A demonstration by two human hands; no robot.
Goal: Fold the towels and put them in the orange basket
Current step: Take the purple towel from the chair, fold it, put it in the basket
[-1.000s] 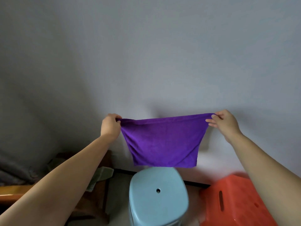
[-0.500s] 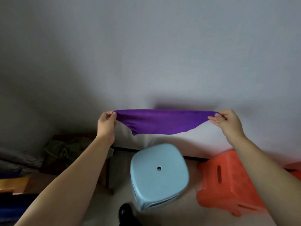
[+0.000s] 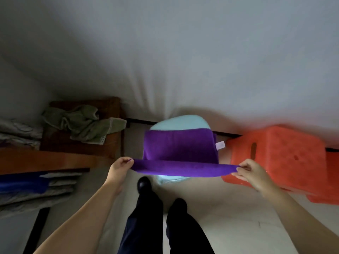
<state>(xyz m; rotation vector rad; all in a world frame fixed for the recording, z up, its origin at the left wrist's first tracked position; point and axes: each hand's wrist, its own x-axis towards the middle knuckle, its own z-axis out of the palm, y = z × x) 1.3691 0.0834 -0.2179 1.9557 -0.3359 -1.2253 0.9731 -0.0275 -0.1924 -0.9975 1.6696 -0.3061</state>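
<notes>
Over the pale blue stool (image 3: 178, 121) we see both hands held apart, each pinching one end of the purple towel (image 3: 180, 149). The left hand (image 3: 119, 169) grips the left corner between thumb and curled fingers; the right hand (image 3: 251, 174) pinches the right corner the same way. Between them the near edge of the towel is stretched in a shallow sagging band, while its far part lies flat across the stool's seat, covering most of it. A small white label (image 3: 220, 145) sticks out at the towel's right edge. Just right of the stool stands the orange basket (image 3: 286, 154), bottom up as far as we can tell, close to the right hand. To the left, a crumpled green cloth (image 3: 82, 123) lies on a brown wooden surface (image 3: 60, 158), with folded grey and blue fabrics (image 3: 36, 187) nearer. Below the hands we see dark trouser legs (image 3: 161, 226) and a black shoe (image 3: 144, 184) on the pale floor.
</notes>
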